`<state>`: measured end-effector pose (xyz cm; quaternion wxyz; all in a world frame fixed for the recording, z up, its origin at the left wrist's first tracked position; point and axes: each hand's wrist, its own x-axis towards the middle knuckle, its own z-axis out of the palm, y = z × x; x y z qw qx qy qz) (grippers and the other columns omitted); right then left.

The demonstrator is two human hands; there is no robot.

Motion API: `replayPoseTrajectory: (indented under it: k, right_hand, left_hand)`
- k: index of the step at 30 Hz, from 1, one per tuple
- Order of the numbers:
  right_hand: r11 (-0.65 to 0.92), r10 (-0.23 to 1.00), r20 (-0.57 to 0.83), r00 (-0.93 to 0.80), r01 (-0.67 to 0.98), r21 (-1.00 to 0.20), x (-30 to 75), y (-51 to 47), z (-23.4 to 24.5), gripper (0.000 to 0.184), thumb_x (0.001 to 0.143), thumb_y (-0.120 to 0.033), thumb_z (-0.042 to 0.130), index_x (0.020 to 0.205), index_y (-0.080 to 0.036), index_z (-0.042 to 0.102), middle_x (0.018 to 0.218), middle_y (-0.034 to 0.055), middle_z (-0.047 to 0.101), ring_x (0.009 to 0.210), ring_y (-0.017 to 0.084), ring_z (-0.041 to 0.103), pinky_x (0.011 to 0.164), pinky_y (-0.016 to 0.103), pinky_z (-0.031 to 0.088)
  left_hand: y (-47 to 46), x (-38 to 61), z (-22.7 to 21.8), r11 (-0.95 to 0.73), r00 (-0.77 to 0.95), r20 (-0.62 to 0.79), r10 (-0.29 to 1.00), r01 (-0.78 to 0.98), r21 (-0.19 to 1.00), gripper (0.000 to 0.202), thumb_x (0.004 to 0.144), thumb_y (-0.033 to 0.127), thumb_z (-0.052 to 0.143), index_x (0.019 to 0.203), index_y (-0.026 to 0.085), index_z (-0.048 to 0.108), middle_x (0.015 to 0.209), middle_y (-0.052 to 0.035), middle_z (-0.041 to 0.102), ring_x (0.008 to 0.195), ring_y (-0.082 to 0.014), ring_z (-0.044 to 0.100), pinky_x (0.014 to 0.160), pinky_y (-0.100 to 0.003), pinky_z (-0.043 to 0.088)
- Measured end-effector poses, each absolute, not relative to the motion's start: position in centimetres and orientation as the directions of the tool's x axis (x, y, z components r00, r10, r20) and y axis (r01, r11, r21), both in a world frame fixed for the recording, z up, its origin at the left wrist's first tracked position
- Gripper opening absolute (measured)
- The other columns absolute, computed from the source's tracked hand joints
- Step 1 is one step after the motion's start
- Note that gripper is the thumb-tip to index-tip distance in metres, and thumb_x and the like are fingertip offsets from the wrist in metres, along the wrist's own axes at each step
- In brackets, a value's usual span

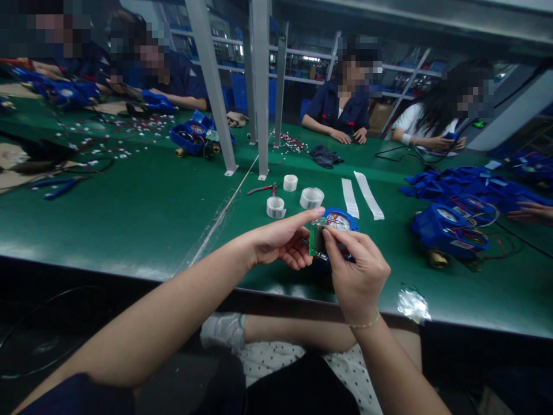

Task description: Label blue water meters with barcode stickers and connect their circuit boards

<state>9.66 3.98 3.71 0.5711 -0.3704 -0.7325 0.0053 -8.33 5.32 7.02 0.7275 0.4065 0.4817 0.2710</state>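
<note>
A small green circuit board with a grey display-like face [318, 238] is upright between my two hands. My right hand [360, 265] pinches its right edge between thumb and fingers. My left hand [287, 241] is at the board's left side, thumb stretched past the top and fingers loosely curled and apart; whether it touches the board I cannot tell. Just behind the board, partly hidden by my hands, sits a blue meter [352, 222] with a round white dial and thin coloured wires.
Beyond my hands are rolls of white labels [311, 198], red-handled cutters [262, 189] and two label strips [368, 195]. Another blue meter [449, 227] stands right, near crumpled clear plastic [413, 304]. Metal posts [261, 86] rise from the green table [142, 230]. Several co-workers sit across.
</note>
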Motion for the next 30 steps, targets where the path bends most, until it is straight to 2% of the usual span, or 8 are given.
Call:
replayPoseTrajectory:
  k: [5, 9, 16, 30]
  right_hand:
    - [0.681, 0.549, 0.831, -0.095, 0.627, -0.378, 9.69, 4.18, 3.51, 0.030, 0.097, -0.025, 0.070, 0.127, -0.022, 0.074, 0.111, 0.0075, 0.074, 0.100, 0.021, 0.070, 0.091, 0.038, 0.058]
    - [0.693, 0.532, 0.837, -0.124, 0.633, -0.347, 9.79, 4.10, 3.33, 0.026, 0.098, -0.023, 0.067, 0.123, -0.023, 0.076, 0.109, 0.0060, 0.075, 0.100, 0.020, 0.069, 0.093, 0.038, 0.056]
    - [0.721, 0.539, 0.837, -0.097, 0.566, -0.399, 9.84, 4.00, 3.18, 0.023, 0.095, -0.019, 0.071, 0.117, -0.022, 0.077, 0.104, 0.0047, 0.075, 0.094, 0.018, 0.070, 0.090, 0.035, 0.057]
    - [0.710, 0.533, 0.842, -0.078, 0.583, -0.395, 9.69, 4.05, 3.32, 0.019, 0.096, -0.023, 0.071, 0.113, -0.024, 0.078, 0.101, 0.0046, 0.077, 0.091, 0.020, 0.071, 0.087, 0.038, 0.057]
  left_hand:
    - [5.32, -8.28, 7.16, 0.521, 0.399, -0.477, 0.783, -0.003, 0.854, 0.081, 0.070, 0.096, 0.054, 0.067, 0.015, 0.066, 0.064, -0.0101, 0.070, 0.052, -0.0149, 0.065, 0.047, -0.022, 0.053]
    - [5.27, -8.20, 7.26, 0.521, 0.404, -0.476, 0.781, -0.001, 0.854, 0.079, 0.069, 0.095, 0.058, 0.066, 0.016, 0.066, 0.064, -0.0109, 0.070, 0.053, -0.0155, 0.065, 0.048, -0.022, 0.053]
    - [5.32, -8.23, 7.08, 0.532, 0.401, -0.483, 0.778, -0.011, 0.847, 0.080, 0.070, 0.095, 0.056, 0.066, 0.016, 0.066, 0.064, -0.0111, 0.070, 0.054, -0.0162, 0.065, 0.047, -0.023, 0.053]
    - [5.28, -8.13, 7.18, 0.541, 0.406, -0.487, 0.774, -0.025, 0.840, 0.078, 0.070, 0.093, 0.059, 0.070, 0.016, 0.066, 0.064, -0.0102, 0.070, 0.052, -0.0158, 0.065, 0.047, -0.023, 0.053]
